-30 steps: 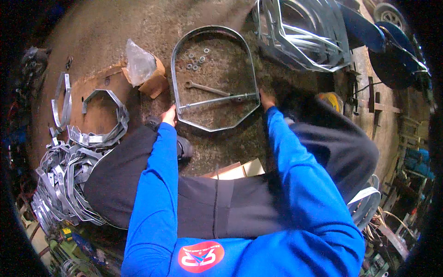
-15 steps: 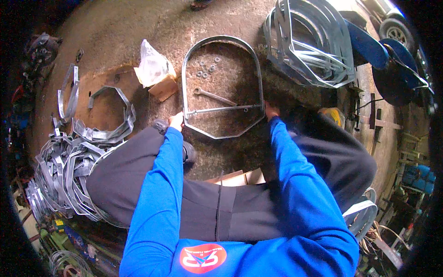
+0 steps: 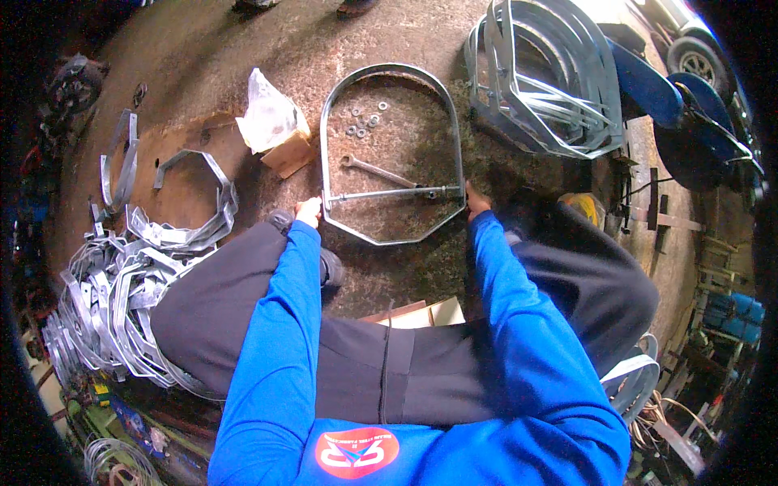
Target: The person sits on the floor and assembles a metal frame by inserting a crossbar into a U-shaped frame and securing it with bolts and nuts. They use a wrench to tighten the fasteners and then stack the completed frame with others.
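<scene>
- i have the left grip [image 3: 308, 211] closed on the left side of a metal frame [image 3: 325, 150], just where its crossbar [image 3: 389, 193] meets that side.
- my right grip [image 3: 478, 199] holds the opposite side, by the crossbar's other end; some of its fingers are hidden from me.
- the frame sits between both grips, its rounded end pointing away and its angled end nearer the body; i cannot tell whether it touches the floor [image 3: 356, 283] all round.
- ahead of the grips, inside the frame's outline, i see a wrench [image 3: 381, 172] lying aslant, its right end close to the crossbar.
- farther ahead, past the wrench, a few small washers [image 3: 362, 132] lie loose in a cluster.
- ahead and left of my left grip stands a clear plastic bag [image 3: 270, 113] in a small cardboard box [image 3: 290, 152].
- well left of that grip is a heap of bent metal straps [image 3: 121, 300], some curved ones lying beyond it.
- ahead and right of my right grip i see a stack of similar frames [image 3: 496, 89].
- right of that grip, beside the knee, is something yellow [image 3: 587, 208], too shaded to name.
</scene>
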`<state>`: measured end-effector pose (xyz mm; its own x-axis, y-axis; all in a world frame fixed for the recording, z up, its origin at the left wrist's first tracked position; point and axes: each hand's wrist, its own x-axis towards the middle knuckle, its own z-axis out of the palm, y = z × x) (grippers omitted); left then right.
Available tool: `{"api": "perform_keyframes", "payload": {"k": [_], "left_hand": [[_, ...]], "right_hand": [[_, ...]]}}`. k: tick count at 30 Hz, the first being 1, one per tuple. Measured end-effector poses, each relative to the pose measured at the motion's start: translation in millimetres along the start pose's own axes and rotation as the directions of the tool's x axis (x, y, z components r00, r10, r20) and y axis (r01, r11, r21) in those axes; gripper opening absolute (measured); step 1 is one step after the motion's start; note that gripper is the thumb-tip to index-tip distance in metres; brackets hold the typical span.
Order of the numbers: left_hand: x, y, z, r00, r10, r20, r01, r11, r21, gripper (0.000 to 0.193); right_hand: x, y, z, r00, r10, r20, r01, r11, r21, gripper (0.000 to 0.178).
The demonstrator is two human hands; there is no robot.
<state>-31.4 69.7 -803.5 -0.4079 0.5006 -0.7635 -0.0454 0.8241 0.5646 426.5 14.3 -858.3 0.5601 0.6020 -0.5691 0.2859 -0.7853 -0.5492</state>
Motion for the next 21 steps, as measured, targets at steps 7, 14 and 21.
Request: {"api": "perform_keyframes", "payload": {"k": [7, 14, 21], "left_hand": [[6, 7, -19, 0.998, -0.023, 0.057, 0.024, 1.000, -0.002, 0.015], [34, -4, -32, 0.973, 0.123, -0.194, -0.099, 0.986, 0.131, 0.024], [42, -16, -20, 0.946, 0.248, -0.207, -0.205, 0.957, 0.207, 0.041]], "right_hand": [[-6, -28, 18, 0.998, -0.060, 0.033, 0.060, 0.998, 0.011, 0.050], [-16, -46, 26, 0.993, -0.102, 0.052, 0.102, 0.995, 0.003, 0.043], [-38, -74, 7, 0.940, -0.326, -0.102, 0.310, 0.939, -0.150, 0.037]]}}
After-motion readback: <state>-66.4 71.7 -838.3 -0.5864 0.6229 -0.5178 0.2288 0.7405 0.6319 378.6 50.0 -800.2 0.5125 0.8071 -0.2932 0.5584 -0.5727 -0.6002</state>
